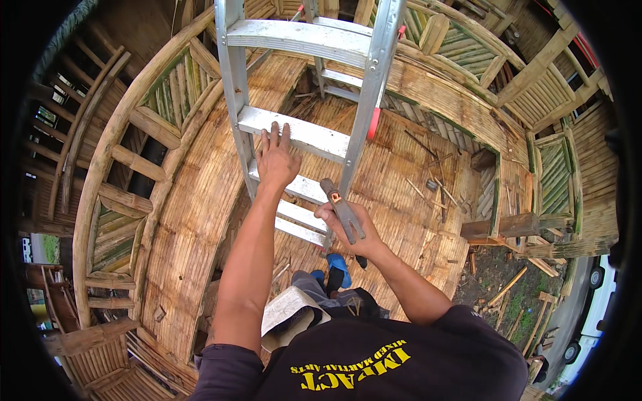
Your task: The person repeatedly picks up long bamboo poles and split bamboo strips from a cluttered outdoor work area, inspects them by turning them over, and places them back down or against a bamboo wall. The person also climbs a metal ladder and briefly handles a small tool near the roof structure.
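In front of me stands an aluminium stepladder (297,35) with flat, worn steps. My left hand (277,160) lies on one of its steps, fingers stretched out over the top, not wrapped round it. My right hand (360,230) is closed around a claw hammer (343,212) near its head, beside the ladder's right rail. The hammer's claw points toward me, and its handle is mostly hidden by the hand. At my waist hangs an off-white pouch or holder (287,309). A blue shoe or slipper (340,271) shows below, by the ladder's foot.
Bamboo-slat flooring (401,267) spreads beneath me. A curved bamboo bench (194,220) with a railing backrest (150,170) runs along the left. Loose sticks and offcuts (435,190) litter the floor to the right. Beyond a bare soil patch (481,281), a white vehicle (592,314) is parked.
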{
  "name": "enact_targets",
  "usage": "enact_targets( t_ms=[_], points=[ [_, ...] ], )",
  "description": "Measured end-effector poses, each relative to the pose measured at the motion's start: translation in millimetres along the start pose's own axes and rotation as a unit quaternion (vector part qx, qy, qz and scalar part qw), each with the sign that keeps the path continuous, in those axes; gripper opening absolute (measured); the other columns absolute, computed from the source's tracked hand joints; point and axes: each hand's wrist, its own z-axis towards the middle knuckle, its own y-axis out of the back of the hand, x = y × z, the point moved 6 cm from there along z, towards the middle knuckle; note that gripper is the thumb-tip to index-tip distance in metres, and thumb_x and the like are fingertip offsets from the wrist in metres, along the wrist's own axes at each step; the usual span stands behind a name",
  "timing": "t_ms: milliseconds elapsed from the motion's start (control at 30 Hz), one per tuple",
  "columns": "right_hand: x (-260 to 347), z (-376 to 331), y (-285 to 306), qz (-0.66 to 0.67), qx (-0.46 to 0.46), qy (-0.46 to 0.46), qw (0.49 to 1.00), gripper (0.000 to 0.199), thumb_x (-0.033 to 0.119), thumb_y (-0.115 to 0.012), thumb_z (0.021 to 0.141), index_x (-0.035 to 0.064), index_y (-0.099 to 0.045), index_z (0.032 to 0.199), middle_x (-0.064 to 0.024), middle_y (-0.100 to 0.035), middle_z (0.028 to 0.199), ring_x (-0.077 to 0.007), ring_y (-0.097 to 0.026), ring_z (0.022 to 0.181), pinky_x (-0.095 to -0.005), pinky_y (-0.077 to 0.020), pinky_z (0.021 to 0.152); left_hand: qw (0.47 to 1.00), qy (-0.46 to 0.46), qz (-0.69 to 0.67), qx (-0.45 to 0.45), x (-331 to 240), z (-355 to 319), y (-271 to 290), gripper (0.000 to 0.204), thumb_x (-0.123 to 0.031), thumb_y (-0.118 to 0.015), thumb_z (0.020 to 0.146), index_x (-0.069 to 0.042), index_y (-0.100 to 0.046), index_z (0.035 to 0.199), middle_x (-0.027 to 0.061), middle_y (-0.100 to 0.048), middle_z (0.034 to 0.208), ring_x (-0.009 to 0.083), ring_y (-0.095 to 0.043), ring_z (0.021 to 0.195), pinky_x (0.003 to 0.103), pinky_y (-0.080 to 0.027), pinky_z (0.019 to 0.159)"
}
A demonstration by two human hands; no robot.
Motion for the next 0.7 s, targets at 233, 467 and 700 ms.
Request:
enact_targets(
  t_ms=[233,467,700],
  points=[
    [14.0,-15.8,14.6,-0.046,-0.004,-0.017,0.999,0.027,0.024,-0.065,0.101,-0.0015,-0.069,0.105,-0.0086,-0.070,0.087,-0.0152,-0.064,0.082,-0.0324,-0.0522,0.076,0.999,0.031,-0.036,0.000,2.9,4.6,-11.3,0.088,-0.033,-0.069,0.088,-0.020,-0.024,0.161,0.0097,-0.013,0.170,0.0384,-0.018,0.154,0.062,-0.030,0.116],
    [46.6,-6.5,33.9,-0.111,-0.062,0.104,0.986,0.031,0.019,-0.064,0.100,0.0029,-0.062,0.126,-0.0111,-0.069,0.099,-0.0157,-0.064,0.085,-0.0325,-0.0513,0.077,0.999,0.019,-0.044,0.002,7.0,8.4,-11.7,0.085,-0.033,-0.068,0.089,-0.021,-0.024,0.161,0.0097,-0.014,0.169,0.0398,-0.020,0.153,0.060,-0.031,0.116],
    [56.4,21.0,37.8,-0.198,-0.044,0.084,0.976,0.031,0.018,-0.068,0.096,0.0065,-0.065,0.125,-0.0042,-0.063,0.076,-0.0077,-0.058,0.070,-0.0287,-0.0469,0.063,1.000,0.017,-0.018,-0.005,3.9,4.0,-3.5,0.079,-0.029,-0.066,0.089,-0.020,-0.030,0.159,0.0106,-0.021,0.168,0.0407,-0.025,0.151,0.060,-0.031,0.116]
  ],
)
